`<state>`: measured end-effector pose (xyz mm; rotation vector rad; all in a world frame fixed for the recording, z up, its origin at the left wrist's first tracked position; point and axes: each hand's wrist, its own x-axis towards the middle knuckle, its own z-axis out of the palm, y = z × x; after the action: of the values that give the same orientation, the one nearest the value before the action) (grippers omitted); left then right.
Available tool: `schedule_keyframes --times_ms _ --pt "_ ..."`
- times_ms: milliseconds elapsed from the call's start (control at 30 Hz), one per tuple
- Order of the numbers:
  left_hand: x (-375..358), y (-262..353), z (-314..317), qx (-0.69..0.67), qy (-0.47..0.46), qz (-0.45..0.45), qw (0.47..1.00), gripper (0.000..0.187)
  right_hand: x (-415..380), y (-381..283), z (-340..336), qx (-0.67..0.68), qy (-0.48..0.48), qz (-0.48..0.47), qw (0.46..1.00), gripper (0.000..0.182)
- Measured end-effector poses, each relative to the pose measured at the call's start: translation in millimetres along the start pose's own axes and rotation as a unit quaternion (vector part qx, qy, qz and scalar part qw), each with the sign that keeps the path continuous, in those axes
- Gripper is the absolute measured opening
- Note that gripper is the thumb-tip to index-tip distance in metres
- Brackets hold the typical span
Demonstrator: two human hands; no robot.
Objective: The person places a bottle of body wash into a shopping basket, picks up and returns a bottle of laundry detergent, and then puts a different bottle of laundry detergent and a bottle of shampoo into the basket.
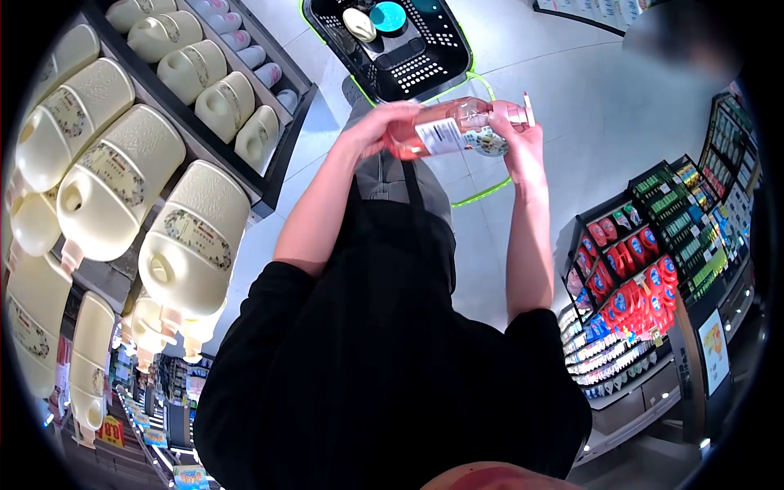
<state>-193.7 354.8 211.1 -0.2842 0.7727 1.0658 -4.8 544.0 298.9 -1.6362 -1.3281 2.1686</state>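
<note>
A clear pink pump bottle [449, 131] lies on its side across both my hands, in front of my body. Its pump head points right, and a white printed label faces me. My left hand [377, 129] is closed around the base end, slightly blurred. My right hand [520, 145] grips the neck end, its thumb near the pump collar. Just beyond the bottle, a black shopping basket [422, 77] with a green rim and handle stands on the floor. Inside it are a turquoise round-topped container [388, 16] and a cream oval item [359, 25].
Large cream pump bottles [196, 237] crowd the shelving at my left, close to my arm. To the right stand racks with red packages [641, 302] and many small goods. Pale floor tiles [539, 73] run between them. A blurred shape is at the upper right.
</note>
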Motion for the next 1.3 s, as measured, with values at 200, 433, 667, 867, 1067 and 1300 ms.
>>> schedule_keyframes --times_ms 200,433,667,867,1067,1300 --pt "105.0 -31.6 -76.8 -0.032 0.218 0.045 0.974 0.044 91.1 86.6 38.0 -0.225 0.064 -0.175 0.956 0.037" --pt "223.0 -23.3 -175.4 -0.144 0.206 0.060 0.966 0.067 250.5 244.6 96.4 -0.212 0.123 -0.164 0.956 0.048" --pt "301.0 -34.3 -224.8 -0.033 0.210 0.031 0.977 0.086 380.7 318.4 76.4 -0.311 0.170 -0.332 0.874 0.035" --pt "286.9 -36.7 -216.9 0.008 0.187 0.016 0.982 0.076 466.3 360.0 59.9 -0.261 0.255 -0.253 0.896 0.038" --pt "266.5 -47.4 -215.9 0.065 0.181 0.026 0.981 0.067 491.3 357.4 71.8 -0.212 0.206 -0.248 0.923 0.038" --pt "226.0 -75.6 -187.5 0.132 0.197 0.075 0.969 0.052 413.5 322.1 52.4 -0.334 0.215 -0.250 0.883 0.055"
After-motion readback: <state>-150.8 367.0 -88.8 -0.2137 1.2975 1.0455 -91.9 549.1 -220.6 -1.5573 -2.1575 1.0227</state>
